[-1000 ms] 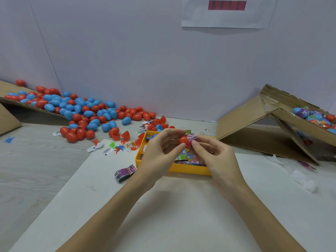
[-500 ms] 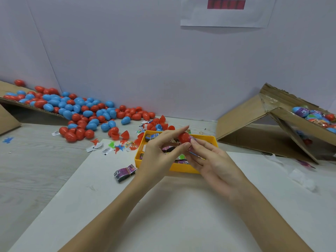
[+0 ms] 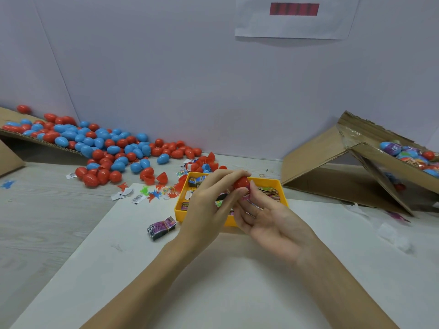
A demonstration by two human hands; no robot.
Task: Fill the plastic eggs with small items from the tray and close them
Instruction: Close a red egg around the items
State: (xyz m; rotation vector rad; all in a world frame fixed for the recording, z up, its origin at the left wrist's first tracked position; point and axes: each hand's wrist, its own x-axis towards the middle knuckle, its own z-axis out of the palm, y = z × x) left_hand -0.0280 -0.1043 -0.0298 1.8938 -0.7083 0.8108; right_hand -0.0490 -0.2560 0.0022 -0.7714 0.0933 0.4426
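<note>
Over tray (image 3: 277,184): egg (image 3: 240,182) in left hand (image 3: 209,205)

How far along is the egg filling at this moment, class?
Done: eggs with coloured items lie in the cardboard box on the right. In hand: the left hand and right hand work a red egg over the yellow tray. Left: the large pile of red and blue eggs.

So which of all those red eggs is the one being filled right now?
The red egg pinched in the left hand above the yellow tray; the right hand meets it there. The other eggs lie loose in piles.
</note>
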